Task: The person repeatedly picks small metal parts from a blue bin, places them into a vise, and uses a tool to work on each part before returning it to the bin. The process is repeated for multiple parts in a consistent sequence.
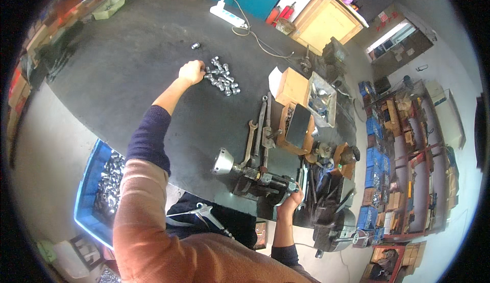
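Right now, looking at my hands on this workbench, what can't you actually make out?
- Left hand, head view: its closed fingers hide whether it holds a piece from the pile of small metal parts.
- Right hand: the black tool covers its fingertips.
- Blue crate: my sleeve cuts it off.
- Cardboard box: contents too small.

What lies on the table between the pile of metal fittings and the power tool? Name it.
Head view: mostly bare dark tabletop between the pile of metal fittings and the power tool. Wrenches lie just right of that line.
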Motion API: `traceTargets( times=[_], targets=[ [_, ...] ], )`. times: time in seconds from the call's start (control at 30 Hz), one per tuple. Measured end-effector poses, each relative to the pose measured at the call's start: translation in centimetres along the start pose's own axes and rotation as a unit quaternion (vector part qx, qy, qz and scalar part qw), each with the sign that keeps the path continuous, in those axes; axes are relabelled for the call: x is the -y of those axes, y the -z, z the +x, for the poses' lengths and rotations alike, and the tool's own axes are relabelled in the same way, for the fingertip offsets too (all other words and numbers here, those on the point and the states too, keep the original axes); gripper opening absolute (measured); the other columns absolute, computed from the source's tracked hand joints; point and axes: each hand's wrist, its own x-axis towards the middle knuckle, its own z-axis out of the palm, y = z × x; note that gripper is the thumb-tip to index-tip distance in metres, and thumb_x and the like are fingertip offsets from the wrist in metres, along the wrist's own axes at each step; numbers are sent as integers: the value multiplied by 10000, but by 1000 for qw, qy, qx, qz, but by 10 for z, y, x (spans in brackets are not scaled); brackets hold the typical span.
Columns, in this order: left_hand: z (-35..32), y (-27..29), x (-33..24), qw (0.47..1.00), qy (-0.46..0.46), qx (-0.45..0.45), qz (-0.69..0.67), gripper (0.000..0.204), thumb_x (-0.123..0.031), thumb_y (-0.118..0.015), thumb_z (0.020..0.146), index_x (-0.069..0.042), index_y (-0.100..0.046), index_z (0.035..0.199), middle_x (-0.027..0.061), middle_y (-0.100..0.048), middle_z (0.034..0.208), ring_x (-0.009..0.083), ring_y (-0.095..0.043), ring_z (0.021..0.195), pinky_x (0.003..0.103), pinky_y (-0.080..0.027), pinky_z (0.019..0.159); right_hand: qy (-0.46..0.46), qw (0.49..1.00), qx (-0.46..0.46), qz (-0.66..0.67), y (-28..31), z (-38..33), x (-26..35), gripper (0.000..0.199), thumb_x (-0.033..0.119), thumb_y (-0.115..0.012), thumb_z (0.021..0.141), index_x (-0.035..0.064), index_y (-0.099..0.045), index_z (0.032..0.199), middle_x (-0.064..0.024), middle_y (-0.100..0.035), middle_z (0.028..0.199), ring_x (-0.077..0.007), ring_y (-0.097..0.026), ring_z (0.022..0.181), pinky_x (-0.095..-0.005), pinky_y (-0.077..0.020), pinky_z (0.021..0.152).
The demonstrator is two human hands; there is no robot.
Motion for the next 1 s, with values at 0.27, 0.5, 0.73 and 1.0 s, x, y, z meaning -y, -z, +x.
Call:
traceTargets(
  times=[0.27,0.5,0.73,1.0],
  targets=[
    [-26,19,-25,999,28,-20,42,227,-284,-655,700,-84,-625,803,117,-645,821,277,-629,792,373,-488,701,-15,999,40,12,11,8,-8,173,168,-501,814,7,-560,793,-54,-579,742,-151,-569,681,-270,-469,644],
    [-102,58,-14,880,-2,164,-447,184,-109,-630,768,20,-563,881,114,-615,720,136,-617,602,257,-503,517,-27,998,30,40,6,-3,0,127,134,-477,798,41,-557,830,-10,-571,700,-87,-511,527,-189,-352,416],
    [-249,115,-75,749,-95,177,-631,170,-81,-578,839,54,-598,940,108,-629,758,139,-612,612,244,-514,587,-32,999,39,10,2,-6,5,128,180,-463,809,87,-550,816,29,-540,690,-56,-414,488,-189,-273,397],
    [-259,102,-87,761,-85,165,-622,146,-63,-577,837,67,-613,893,90,-610,688,130,-596,544,233,-482,518,-24,999,-25,-13,9,-15,7,156,135,-460,829,12,-541,779,22,-389,590,-70,-308,466,-212,-251,402]
  ],
)
